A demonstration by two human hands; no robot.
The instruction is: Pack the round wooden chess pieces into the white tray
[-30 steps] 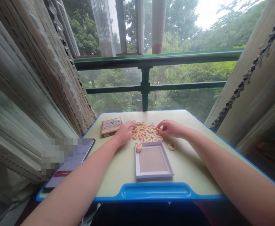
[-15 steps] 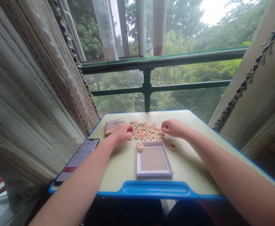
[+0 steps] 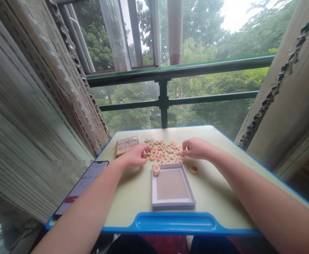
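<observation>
Wooden xiangqi pieces (image 3: 165, 152) are flanked by both grips, each curled with its fingers together. The left grip (image 3: 134, 156) is set against the cluster's left edge and the right grip (image 3: 198, 148) against its right edge; whether a piece is clamped in either cannot be told. The cluster is laid on the pale green desk (image 3: 133, 197). Just below it, a single piece (image 3: 156, 170) is perched on the corner of a shallow white tray (image 3: 171, 187), and a loose piece (image 3: 194, 169) is lying apart to the right. A printed game box (image 3: 127, 145) is placed beyond the left grip, and a smartphone (image 3: 81, 185) is laid near the desk's left edge. A green window railing (image 3: 165, 95) is seen beyond.
</observation>
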